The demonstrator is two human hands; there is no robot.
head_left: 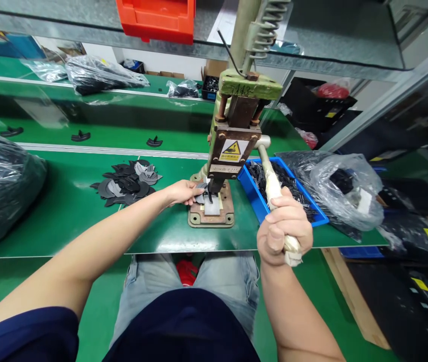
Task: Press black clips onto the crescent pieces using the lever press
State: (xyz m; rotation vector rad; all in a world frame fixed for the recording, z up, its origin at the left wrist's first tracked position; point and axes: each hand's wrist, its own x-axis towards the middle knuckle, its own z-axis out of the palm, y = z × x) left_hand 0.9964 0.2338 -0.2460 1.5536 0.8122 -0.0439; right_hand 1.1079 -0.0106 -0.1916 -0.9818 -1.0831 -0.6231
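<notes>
A green hand press (232,120) with a yellow warning label stands on the bench. My right hand (285,226) is wrapped round its tape-covered lever (272,186), to the right of the press. At the press base (227,203), my left hand (184,192) pinches a flat dark grey piece (200,193) by its edge. The piece sits beneath the ram, beside a small black curved part (210,192); whether the two are joined I cannot tell. A pile of flat black and grey curved pieces (127,183) lies left of the press.
A blue bin (321,221) of black parts stands right of the press. Bulging plastic bags (3,186) sit at the left, more bags (344,188) at the right. Small black parts (154,142) lie spaced along the green belt behind. An orange bin (157,20) rests on the overhead shelf.
</notes>
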